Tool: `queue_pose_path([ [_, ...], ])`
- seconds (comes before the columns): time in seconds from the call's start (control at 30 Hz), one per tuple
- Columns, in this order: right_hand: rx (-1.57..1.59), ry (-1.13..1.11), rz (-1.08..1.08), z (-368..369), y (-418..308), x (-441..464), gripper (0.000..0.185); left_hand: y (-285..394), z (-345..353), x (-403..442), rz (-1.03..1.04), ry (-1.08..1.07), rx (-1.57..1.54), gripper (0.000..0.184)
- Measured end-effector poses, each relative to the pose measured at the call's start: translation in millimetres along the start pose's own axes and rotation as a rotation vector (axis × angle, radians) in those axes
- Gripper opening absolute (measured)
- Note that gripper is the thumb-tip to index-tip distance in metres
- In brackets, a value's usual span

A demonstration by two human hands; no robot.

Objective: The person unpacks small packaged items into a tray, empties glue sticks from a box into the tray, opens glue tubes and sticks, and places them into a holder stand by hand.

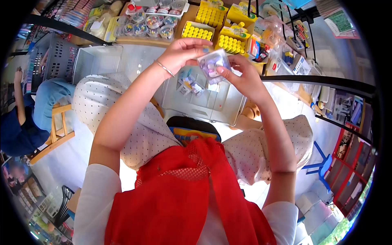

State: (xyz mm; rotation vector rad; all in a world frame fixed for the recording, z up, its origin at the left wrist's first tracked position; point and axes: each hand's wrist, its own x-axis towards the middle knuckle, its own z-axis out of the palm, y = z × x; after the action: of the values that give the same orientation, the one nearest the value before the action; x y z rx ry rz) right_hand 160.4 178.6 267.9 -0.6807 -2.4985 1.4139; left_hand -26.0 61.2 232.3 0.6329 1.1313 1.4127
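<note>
A small clear plastic box (214, 65) with purple and white pieces inside is held up in front of me, tilted. My right hand (246, 77) grips its right side, the thumb lying across the front. At the box's upper left edge, my left hand (185, 53) has its fingers bent together against it; a bangle is on that wrist. Below the hands stands a translucent plastic bin (196, 111) between my knees. Several small packets (190, 85) with blue and white contents lie in it.
Yellow-capped glue bottles (197, 31) in cardboard boxes and round tubs of colourful pins (153, 22) fill the shelf ahead. A black shelf bar (322, 80) runs at right. A grey basket (61, 55) and a seated person (24, 118) are at left; a blue stool (324, 167) stands right.
</note>
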Motion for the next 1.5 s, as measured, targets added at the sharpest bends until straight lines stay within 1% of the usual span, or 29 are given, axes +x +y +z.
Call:
queue_pose_path([
  [0.07, 0.365, 0.025, 0.094, 1, -6, 2, 0.045, 5, 7, -3, 0.065, 0.015, 0.202, 0.026],
  [0.1, 0.547, 0.036, 0.141, 2, -10, 2, 0.043, 4, 10, -6, 0.129, -0.011, 0.306, 0.025],
  [0.13, 0.574, -0.014, 0.093, 4, -5, 5, 0.035, 2, 14, -8, 0.142, -0.021, 0.338, 0.024],
  [0.17, 0.443, -0.013, 0.029, 7, 0, 6, 0.033, 0, 17, -8, 0.161, -0.032, 0.371, 0.024],
  [0.23, 0.178, -0.011, -0.098, 12, 4, 8, 0.028, -1, 21, -11, 0.237, -0.024, 0.341, 0.025],
  [0.27, 0.236, 0.006, -0.081, 15, 0, 9, 0.021, 3, 22, -11, 0.266, -0.033, 0.392, 0.022],
  [0.3, 0.33, 0.006, -0.033, 15, -1, 11, 0.02, 6, 22, -10, 0.296, -0.041, 0.444, 0.02],
  [0.37, 0.521, 0.0, 0.063, 15, -3, 16, 0.018, 13, 24, -8, 0.348, 0.005, 0.454, 0.019],
  [0.4, 0.547, 0.025, 0.084, 14, -2, 19, 0.015, 14, 25, -7, 0.367, 0.029, 0.455, 0.018],
  [0.5, 0.491, 0.163, 0.072, 2, 5, 36, 0.013, 14, 28, -1, 0.395, 0.124, 0.409, 0.024],
  [0.53, 0.521, 0.264, 0.093, -3, 11, 43, 0.013, 14, 27, 1, 0.399, 0.113, 0.386, 0.027],
  [0.57, 0.518, 0.315, 0.066, -13, 17, 50, 0.016, 10, 22, 6, 0.433, 0.111, 0.35, 0.026],
  [0.63, 0.507, 0.438, 0.168, -27, 16, 58, 0.018, 1, 14, 13, 0.501, 0.104, 0.277, 0.024],
  [0.73, 0.691, 0.491, 0.187, -36, 26, 71, 0.021, -2, 11, 12, 0.447, 0.112, 0.244, 0.023],
  [0.83, 0.491, 0.569, 0.131, -39, 34, 80, 0.021, 1, 7, 9, 0.36, 0.126, 0.261, 0.024],
  [0.87, 0.39, 0.599, 0.077, -39, 35, 80, 0.021, -1, 8, 7, 0.315, 0.129, 0.264, 0.025],
  [0.93, 0.182, 0.648, -0.041, -40, 35, 84, 0.021, -2, 9, 5, 0.319, 0.127, 0.232, 0.025],
  [1.03, 0.224, 0.698, -0.039, -41, 41, 92, 0.02, -3, 9, 6, 0.359, 0.17, 0.223, 0.023],
  [1.13, 0.053, 0.712, -0.012, -41, 24, 87, 0.02, -1, 8, 5, 0.364, 0.214, 0.223, 0.022],
  [1.23, -0.017, 0.714, 0.01, -42, 25, 90, 0.021, -2, 7, 5, 0.336, 0.245, 0.202, 0.021],
  [1.33, 0.221, 0.665, 0.001, -47, 51, 107, 0.022, -2, 9, 2, 0.301, 0.249, 0.188, 0.021],
  [1.43, 0.081, 0.746, -0.001, -51, 65, 131, 0.023, 1, 8, 1, 0.284, 0.233, 0.202, 0.021],
  [1.47, -0.054, 0.754, 0.042, -55, 55, 134, 0.024, 4, 9, 0, 0.284, 0.228, 0.201, 0.021],
  [1.5, 0.001, 0.742, 0.037, -58, 60, 145, 0.024, 7, 9, -1, 0.282, 0.224, 0.202, 0.021],
])
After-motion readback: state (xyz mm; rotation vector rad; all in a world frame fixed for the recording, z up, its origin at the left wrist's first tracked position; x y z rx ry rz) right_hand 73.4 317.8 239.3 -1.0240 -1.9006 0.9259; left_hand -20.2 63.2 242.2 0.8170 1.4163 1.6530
